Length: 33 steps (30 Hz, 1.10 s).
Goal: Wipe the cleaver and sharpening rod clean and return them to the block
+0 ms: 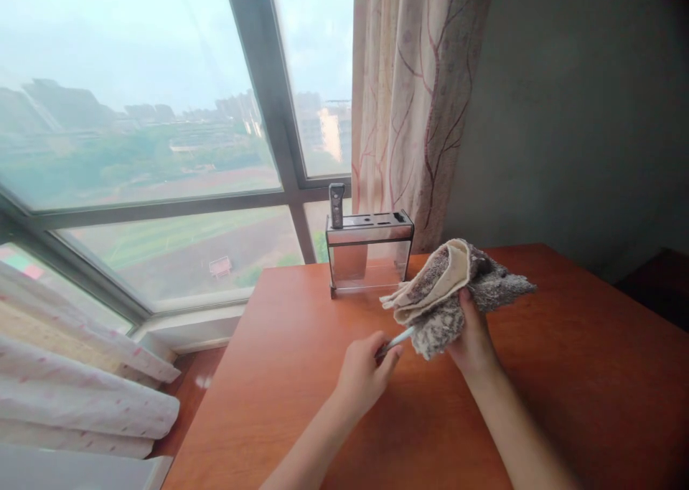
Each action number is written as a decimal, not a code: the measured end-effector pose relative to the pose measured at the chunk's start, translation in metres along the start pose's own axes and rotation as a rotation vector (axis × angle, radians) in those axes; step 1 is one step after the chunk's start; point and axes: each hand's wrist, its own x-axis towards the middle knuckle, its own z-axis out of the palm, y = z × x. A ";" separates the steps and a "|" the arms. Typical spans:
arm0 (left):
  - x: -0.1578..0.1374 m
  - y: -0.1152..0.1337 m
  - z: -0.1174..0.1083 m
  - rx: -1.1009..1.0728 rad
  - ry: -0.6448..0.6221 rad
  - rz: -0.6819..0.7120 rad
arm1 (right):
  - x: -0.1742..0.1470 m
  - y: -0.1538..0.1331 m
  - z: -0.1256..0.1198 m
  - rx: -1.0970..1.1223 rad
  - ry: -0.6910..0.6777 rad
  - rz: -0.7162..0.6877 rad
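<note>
My left hand point(366, 371) is closed around the dark handle of a knife point(401, 338), whose narrow pale blade runs up to the right. The far part of the blade is hidden in a folded cloth point(438, 332), fluffy grey-brown on one side and plain cream on the other. Gripped from the right and below, this cloth is bunched in my right hand point(474, 339), with the thumb pressed on its front. Both hands are above the table. Beyond them stands a clear-sided knife block point(371, 260) with dark edges, and one grey handle point(336, 205) sticks up from its left end.
The reddish-brown wooden table point(291, 354) has its left edge beside a low window sill point(194, 328). A patterned curtain point(420, 102) hangs behind the knife block, and a pale curtain point(80, 382) bulges at lower left. A grey wall point(570, 117) rises at right.
</note>
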 end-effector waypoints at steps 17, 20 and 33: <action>0.001 0.001 -0.010 -0.536 -0.373 -0.159 | 0.002 0.000 -0.015 -0.009 -0.121 0.062; -0.001 0.002 -0.010 -0.698 -0.529 -0.264 | 0.002 0.000 -0.018 -0.014 -0.119 0.083; 0.006 -0.013 -0.006 -0.221 0.110 -0.025 | 0.003 0.008 -0.001 -0.123 0.187 -0.113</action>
